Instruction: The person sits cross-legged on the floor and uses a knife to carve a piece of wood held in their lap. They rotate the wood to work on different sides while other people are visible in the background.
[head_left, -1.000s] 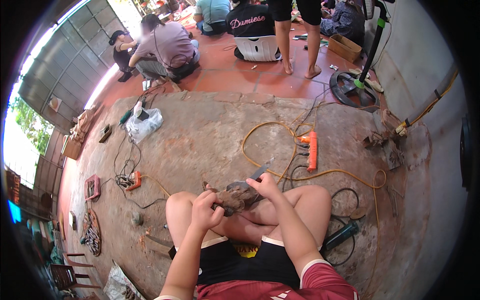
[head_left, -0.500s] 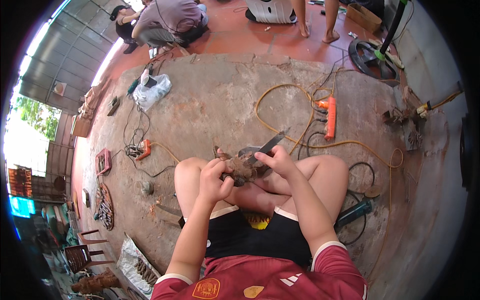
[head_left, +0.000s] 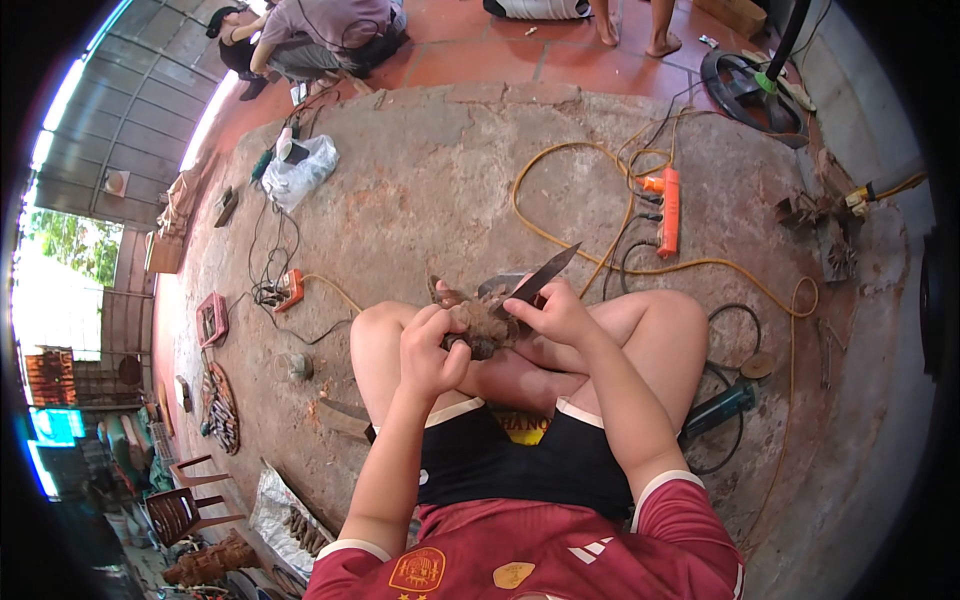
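Above my crossed legs, my left hand [head_left: 432,345] is closed around a knobbly brown piece [head_left: 486,328] that looks like rough wood or root. My right hand [head_left: 552,312] grips a knife, its fingers curled and thumb laid along the lower part of the dark blade [head_left: 546,272]. The blade points up and to the right, away from me, with its lower end against or just over the brown piece. The handle is hidden in the hand, and I cannot tell whether the edge is cutting.
An orange power strip [head_left: 669,212] with a looped yellow cord lies ahead right. A teal power tool [head_left: 722,408] rests beside my right knee. Left are a plastic bag [head_left: 302,172], a red basket [head_left: 211,320] and a glass jar [head_left: 293,367]. Other people are at the far side.
The knife blade has turned and its tip has risen slightly, away from me. My left hand keeps its hold on the brown piece. The whole view has shifted a little.
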